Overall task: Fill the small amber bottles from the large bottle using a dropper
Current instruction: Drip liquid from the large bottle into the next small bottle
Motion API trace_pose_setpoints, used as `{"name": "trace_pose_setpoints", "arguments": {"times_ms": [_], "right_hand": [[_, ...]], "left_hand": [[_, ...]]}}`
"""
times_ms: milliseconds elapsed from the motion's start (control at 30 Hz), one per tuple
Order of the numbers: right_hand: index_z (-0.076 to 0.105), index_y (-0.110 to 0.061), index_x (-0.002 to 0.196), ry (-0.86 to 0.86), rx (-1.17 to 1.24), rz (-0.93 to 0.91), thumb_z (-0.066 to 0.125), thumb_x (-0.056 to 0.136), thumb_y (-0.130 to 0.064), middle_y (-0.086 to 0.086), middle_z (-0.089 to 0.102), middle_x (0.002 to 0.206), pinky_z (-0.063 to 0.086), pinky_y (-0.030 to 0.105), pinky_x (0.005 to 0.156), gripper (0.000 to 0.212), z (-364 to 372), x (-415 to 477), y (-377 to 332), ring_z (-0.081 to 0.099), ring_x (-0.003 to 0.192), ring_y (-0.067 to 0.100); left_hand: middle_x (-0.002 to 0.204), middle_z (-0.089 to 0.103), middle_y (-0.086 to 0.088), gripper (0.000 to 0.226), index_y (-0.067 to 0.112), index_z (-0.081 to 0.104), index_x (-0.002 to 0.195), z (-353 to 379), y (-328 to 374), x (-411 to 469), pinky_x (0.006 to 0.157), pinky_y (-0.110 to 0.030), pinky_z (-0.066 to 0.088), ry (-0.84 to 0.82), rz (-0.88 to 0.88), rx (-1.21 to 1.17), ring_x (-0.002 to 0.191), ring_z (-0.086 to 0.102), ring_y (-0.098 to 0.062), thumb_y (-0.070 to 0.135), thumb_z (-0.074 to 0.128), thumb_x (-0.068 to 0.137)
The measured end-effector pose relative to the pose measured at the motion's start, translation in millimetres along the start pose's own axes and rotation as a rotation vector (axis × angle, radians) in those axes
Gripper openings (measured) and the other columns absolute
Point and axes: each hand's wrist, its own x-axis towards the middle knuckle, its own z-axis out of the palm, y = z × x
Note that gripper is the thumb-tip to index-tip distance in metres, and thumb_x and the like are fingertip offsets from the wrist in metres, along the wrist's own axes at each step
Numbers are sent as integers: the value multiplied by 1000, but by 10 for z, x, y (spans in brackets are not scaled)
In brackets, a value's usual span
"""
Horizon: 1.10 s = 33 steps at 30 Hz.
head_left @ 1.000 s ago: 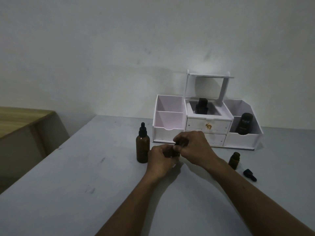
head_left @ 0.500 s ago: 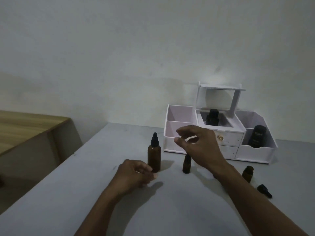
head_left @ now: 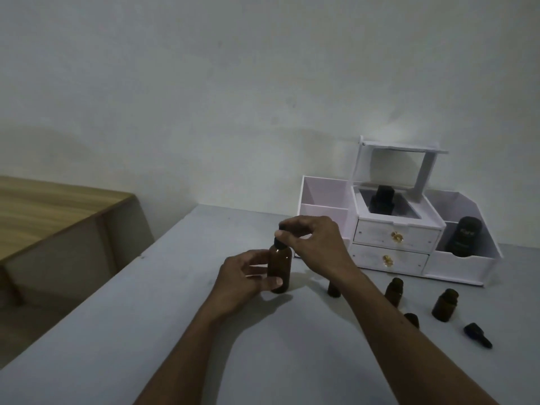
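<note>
The large amber bottle (head_left: 280, 266) stands upright on the grey table (head_left: 146, 331). My left hand (head_left: 244, 280) grips its body from the left. My right hand (head_left: 314, 242) pinches the black dropper cap (head_left: 281, 236) on top of it. Three small amber bottles stand to the right: one (head_left: 333, 289) partly hidden behind my right forearm, one (head_left: 394, 291) just past the arm, and an uncapped one (head_left: 444, 304) further right. A loose black dropper cap (head_left: 477, 335) lies on the table by them. Another small dark piece (head_left: 412, 319) sits beside my forearm.
A white organiser (head_left: 464, 266) with two drawers stands at the back right against the wall. It holds a dark bottle (head_left: 381, 201) in its middle tray and a dark jar (head_left: 464, 239) in its right bin. A wooden table (head_left: 43, 211) stands lower, to the left.
Both hands left the small bottle, which now stands on the table. The left hand took hold of the large bottle and the right hand came onto its dropper cap. The view shifted left.
</note>
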Motion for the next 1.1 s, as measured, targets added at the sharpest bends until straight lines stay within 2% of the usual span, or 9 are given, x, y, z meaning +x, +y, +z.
{"name": "trace_pose_setpoints", "arguments": {"times_ms": [67,133,267,433,600,667,800,1033,1100], "right_hand": [[76,-21,106,2,1,-2,75,85,-30,-9,73,98,40,-2,63,23,11,3,5,60,75,-13],[77,-21,102,18,14,4,76,83,-31,-14,70,90,40,-1,65,22,21,3,-4,61,75,-12],[78,-18,96,61,25,-8,76,84,-29,-11,72,85,44,5,70,16,63,-4,-29,65,75,-4],[79,-15,91,112,21,-1,75,85,-23,-9,71,80,44,2,66,11,104,-3,-47,65,69,-4],[79,-10,87,158,40,-7,75,85,-19,1,76,78,57,22,70,10,131,-8,-66,70,68,9],[79,-10,86,170,42,-6,76,84,-18,1,76,77,58,24,70,9,134,-2,-70,70,67,10],[79,-10,87,182,22,-14,76,84,-18,1,76,80,56,21,70,9,142,-7,-80,69,68,8],[79,-16,92,144,26,-15,75,84,-27,-5,76,84,55,17,75,15,99,-17,-88,69,72,2],[78,-18,92,143,30,-38,75,85,-29,-8,75,81,52,10,72,14,49,1,-133,69,71,-1]], "left_hand": [[100,64,24,46,38,61,108,30,18,-20,70,-9,50,-20,15,-5,88,64,3,21,84,71],[103,64,22,46,34,61,113,47,1,-20,73,-8,48,-8,28,1,92,63,1,22,82,74],[114,66,11,45,30,61,115,65,-26,-12,91,-28,51,16,25,-12,102,65,-11,22,80,76],[117,67,6,49,27,61,120,72,-44,-5,94,-35,52,26,29,2,105,65,-15,24,80,76],[111,68,9,52,25,62,122,59,-56,-6,90,-30,54,25,47,8,100,67,-11,25,81,74],[108,66,14,51,27,61,121,59,-57,3,86,-24,53,22,42,8,96,66,-7,26,81,74],[105,65,18,50,30,60,119,57,-65,9,80,-16,51,18,44,0,90,64,1,27,81,74],[107,67,16,45,35,60,113,57,-78,16,84,-21,52,22,48,0,93,65,-2,25,81,74],[107,67,16,45,34,61,113,65,-77,20,84,-20,51,36,44,5,95,65,-5,24,82,74]]}}
